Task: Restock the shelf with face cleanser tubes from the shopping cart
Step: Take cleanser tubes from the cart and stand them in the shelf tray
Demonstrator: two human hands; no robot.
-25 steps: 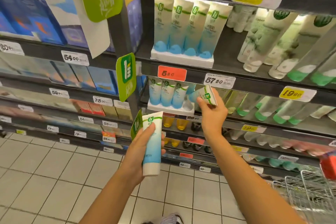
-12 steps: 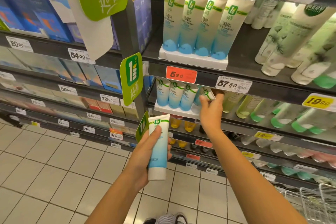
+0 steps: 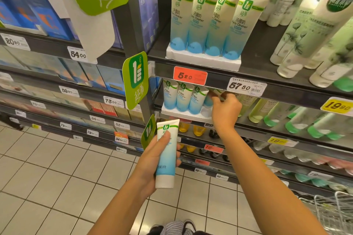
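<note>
While the left hand (image 3: 152, 160) grips a spare cleanser tube (image 3: 166, 155) in waiting, the right hand (image 3: 226, 109) pinches another tube (image 3: 216, 92) to fill the gap in the white tray (image 3: 183, 115) on the shelf (image 3: 252, 129).

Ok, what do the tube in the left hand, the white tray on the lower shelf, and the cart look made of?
White-to-blue face cleanser tube: likely soft plastic, smooth with slight sheen. White moulded tray: probably foam or thin plastic, matte, rounded pockets. Silver wire shopping cart: seemingly metal, shiny thin rods in a grid.
</note>
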